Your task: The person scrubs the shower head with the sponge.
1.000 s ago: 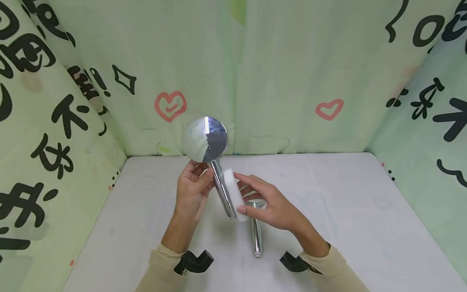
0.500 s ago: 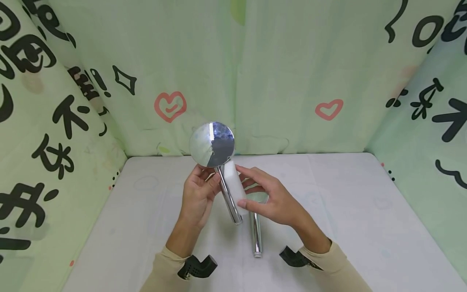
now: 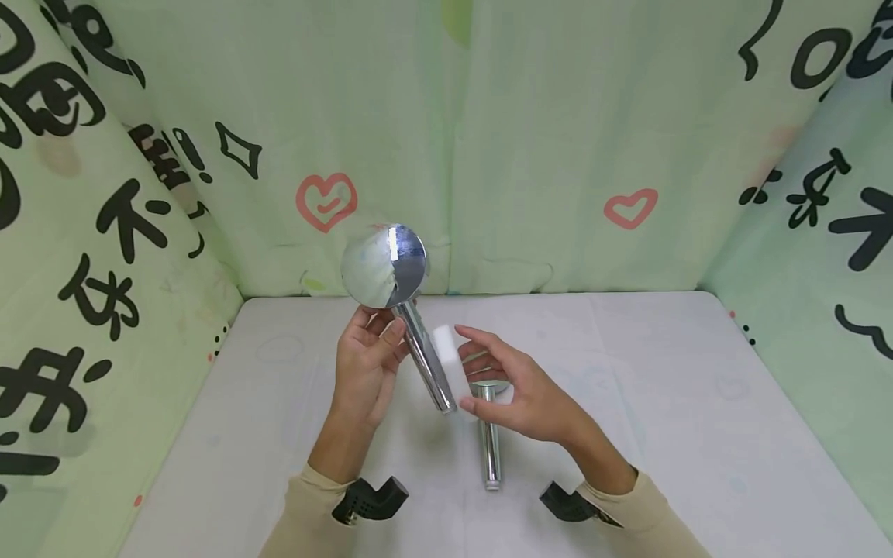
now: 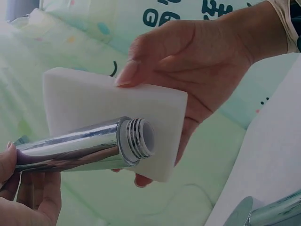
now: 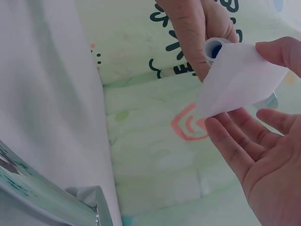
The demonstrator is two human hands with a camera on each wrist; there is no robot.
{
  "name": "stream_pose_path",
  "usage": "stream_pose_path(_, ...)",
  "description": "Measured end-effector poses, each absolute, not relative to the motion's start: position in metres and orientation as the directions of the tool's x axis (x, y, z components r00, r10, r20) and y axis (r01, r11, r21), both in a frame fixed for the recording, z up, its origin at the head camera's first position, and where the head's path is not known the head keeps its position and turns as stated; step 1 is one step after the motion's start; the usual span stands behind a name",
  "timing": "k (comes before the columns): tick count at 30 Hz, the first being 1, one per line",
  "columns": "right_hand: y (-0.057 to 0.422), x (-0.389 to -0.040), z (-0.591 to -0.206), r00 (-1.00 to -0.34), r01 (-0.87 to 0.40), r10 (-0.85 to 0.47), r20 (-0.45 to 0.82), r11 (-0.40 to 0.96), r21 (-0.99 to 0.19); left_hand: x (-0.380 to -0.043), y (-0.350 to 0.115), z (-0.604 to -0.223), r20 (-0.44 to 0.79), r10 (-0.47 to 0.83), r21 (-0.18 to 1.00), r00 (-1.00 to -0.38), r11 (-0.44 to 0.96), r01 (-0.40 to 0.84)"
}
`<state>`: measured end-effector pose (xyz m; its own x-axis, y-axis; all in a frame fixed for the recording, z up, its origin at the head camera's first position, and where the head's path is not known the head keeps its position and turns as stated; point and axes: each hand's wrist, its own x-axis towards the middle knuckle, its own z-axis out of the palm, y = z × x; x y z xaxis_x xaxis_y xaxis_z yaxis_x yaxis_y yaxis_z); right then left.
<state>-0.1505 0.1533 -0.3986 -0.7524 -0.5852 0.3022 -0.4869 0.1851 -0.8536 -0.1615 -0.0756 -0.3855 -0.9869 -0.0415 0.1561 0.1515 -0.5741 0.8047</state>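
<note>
My left hand point(image 3: 366, 364) grips a chrome shower head point(image 3: 418, 356) near the top of its handle, its round head tilted up to the left. The threaded end of the handle point(image 4: 141, 139) shows in the left wrist view. My right hand point(image 3: 519, 387) pinches a white sponge block point(image 3: 452, 364) by its edges, thumb on one side and fingertips on the other. The sponge point(image 4: 94, 96) stands beside the handle; whether the two touch I cannot tell. Below the right hand a second chrome shower head point(image 3: 491, 449) lies on the table, its head partly hidden by that hand.
A white-covered table point(image 3: 628, 465) spreads beneath both hands. Pale green curtains point(image 3: 544, 139) with black characters and red hearts enclose it at the back and sides. Each wrist wears a black camera point(image 3: 370, 500).
Between the earlier frames the shower head shifted right and down across the sponge; now it is back up and left. The sponge has slid down along the handle again.
</note>
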Motion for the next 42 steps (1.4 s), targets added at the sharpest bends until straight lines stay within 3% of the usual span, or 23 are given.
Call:
stream_pose_path(11,0.155,-0.149,-0.413,-0.71,-0.425,-0.654,0.262,0.1,-0.9,-0.164,-0.08,-0.381,0.153,-0.084,0.781,-0.985,-0.6,0.173)
stream_pose_path(21,0.161,-0.153,-0.415,-0.595,-0.189,-0.78,0.193,-0.098,-0.977,-0.162,-0.08,-0.379,0.168,-0.071,0.752,-0.983,-0.635,0.174)
stream_pose_path(31,0.159,-0.159,-0.41,-0.625,-0.195,-0.756,0.195,-0.09,-0.977,-0.157,-0.075,-0.38,0.186,0.022,0.781,-0.982,-0.61,0.134)
stream_pose_path(36,0.157,-0.16,-0.411,-0.547,-0.109,-0.811,0.207,-0.176,-0.978,-0.155,-0.074,-0.378,0.202,0.063,0.799,-0.977,-0.587,0.127)
stream_pose_path(42,0.158,-0.161,-0.414,-0.468,0.02,-0.871,0.146,-0.176,-0.984,-0.154,-0.074,-0.376,0.219,0.088,0.794,-0.972,-0.595,0.125)
